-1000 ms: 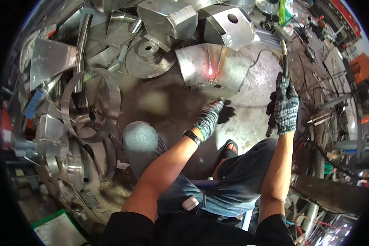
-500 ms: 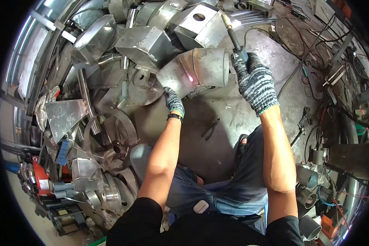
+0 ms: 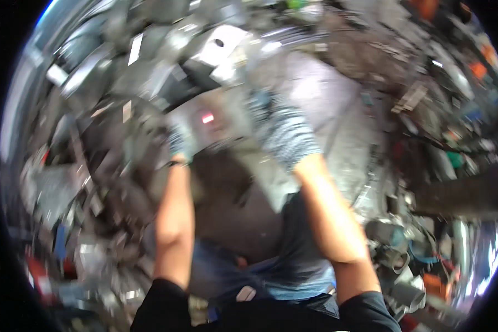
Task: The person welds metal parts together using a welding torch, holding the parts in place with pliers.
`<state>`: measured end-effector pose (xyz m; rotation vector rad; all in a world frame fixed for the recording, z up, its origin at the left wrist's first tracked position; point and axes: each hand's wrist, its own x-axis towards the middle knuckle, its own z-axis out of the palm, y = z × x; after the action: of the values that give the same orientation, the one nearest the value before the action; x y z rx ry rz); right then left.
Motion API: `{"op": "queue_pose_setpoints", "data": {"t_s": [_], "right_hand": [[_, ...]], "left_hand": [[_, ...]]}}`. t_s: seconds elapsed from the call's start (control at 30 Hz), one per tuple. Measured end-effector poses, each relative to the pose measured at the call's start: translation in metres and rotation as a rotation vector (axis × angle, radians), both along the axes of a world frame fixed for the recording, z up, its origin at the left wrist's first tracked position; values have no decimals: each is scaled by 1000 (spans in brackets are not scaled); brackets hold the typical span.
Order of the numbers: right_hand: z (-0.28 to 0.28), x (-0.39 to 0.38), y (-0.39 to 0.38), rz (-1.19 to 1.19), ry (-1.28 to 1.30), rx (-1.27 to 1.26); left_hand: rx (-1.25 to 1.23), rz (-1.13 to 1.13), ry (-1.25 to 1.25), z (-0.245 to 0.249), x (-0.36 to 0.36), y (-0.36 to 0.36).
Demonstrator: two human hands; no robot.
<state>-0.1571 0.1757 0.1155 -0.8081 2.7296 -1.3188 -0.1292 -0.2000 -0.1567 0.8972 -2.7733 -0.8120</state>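
Observation:
Motion blurs the whole view. A curved metal pipe section lies in front of me, with a small pink glowing spot on its surface. My left hand, in a grey knitted glove, is closed at the pipe's left edge; its fingers are smeared. My right hand, gloved in black and white knit, is beside the pipe's right end. It is closed around a welding torch, of which only a blurred dark bluish part shows. I cannot make out the torch's nozzle or whether it touches the pipe.
Beyond the pipe stands an angular metal box with a round hole. Sheet-metal pieces crowd the left side. Dark pliers lie blurred on the floor between my legs. Short pipes and an orange item are at lower right.
The camera view has swung, so the scene shifts left and blurs. Both hands stay by the pipe. The torch, clearly upright in my right hand before, is now hard to see. The glowing spot persists.

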Motion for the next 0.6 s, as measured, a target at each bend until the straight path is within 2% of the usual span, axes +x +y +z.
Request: {"op": "queue_pose_setpoints", "data": {"t_s": [0.03,0.07,0.1,0.13,0.17,0.2,0.23,0.3,0.33,0.37,0.43,0.53,0.6], "right_hand": [[-8,-1,10,115,687,-18],[6,2,8,76,226,-60],[0,2,10,82,344,-53],[-1,0,12,144,324,-33],[14,9,13,90,147,-35],[-9,2,1,80,308,14],[-13,5,2,11,572,-39],[-13,10,3,12,431,-53],[-11,13,3,20,305,-63],[-8,12,4,-21,320,-55],[-7,12,0,34,163,-29],[-13,8,-8,13,125,-45],[-14,8,-11,63,228,-14]], "left_hand": [[64,-92,47,11,-40,54],[133,-195,93,19,-82,112],[199,-300,136,29,-118,171],[261,-407,177,45,-147,229],[318,-515,217,52,-181,283],[371,-616,258,62,-208,335],[418,-707,291,86,-215,380],[497,-844,337,103,-228,443],[524,-892,342,105,-228,457],[546,-927,344,107,-225,461],[583,-952,345,93,-221,446],[631,-934,335,59,-213,396],[666,-910,336,39,-202,360]]}}
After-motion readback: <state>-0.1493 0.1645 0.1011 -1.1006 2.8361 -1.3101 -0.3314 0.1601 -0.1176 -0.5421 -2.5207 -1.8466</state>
